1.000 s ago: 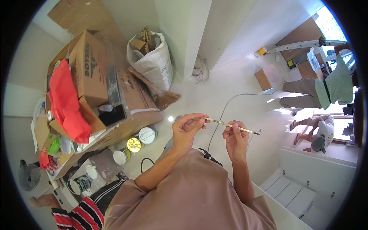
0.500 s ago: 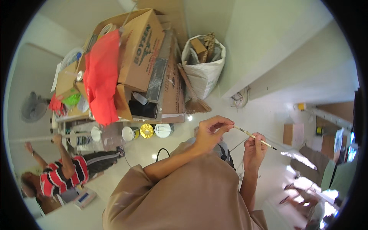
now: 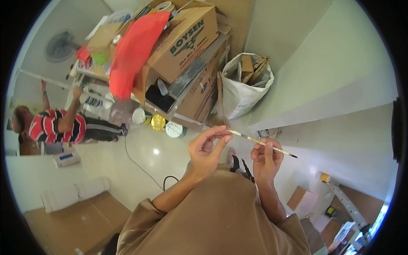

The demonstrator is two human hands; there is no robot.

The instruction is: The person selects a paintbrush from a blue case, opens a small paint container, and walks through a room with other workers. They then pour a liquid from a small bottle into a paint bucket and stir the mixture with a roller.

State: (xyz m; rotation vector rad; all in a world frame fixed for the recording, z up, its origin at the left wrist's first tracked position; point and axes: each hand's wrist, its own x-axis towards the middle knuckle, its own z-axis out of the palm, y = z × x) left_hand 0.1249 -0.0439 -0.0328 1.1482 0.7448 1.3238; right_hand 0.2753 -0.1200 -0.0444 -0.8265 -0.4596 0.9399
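Observation:
A thin paintbrush (image 3: 259, 141) with a pale, dark-flecked handle and a dark tip slants across the space before my chest, its tip pointing right. My right hand (image 3: 267, 161) grips it near the tip end, thumb on top and fingers curled under. At the other end of the handle is my left hand (image 3: 206, 153), its thumb and index fingertips closed lightly about that end, the remaining fingers bent. Both hands are in mid-air above the floor.
Ahead stand stacked cardboard boxes (image 3: 193, 40) with a red cloth (image 3: 138, 51), paint cans (image 3: 174, 129) below, and a white sack (image 3: 242, 95) of scraps by the wall. A person (image 3: 59, 123) in a striped shirt is at left; a ladder (image 3: 348, 202) lies right.
My view has swung, so the boxes and sack sit further right. Both hands still have the paintbrush; the left thumb and index finger look looser around its end.

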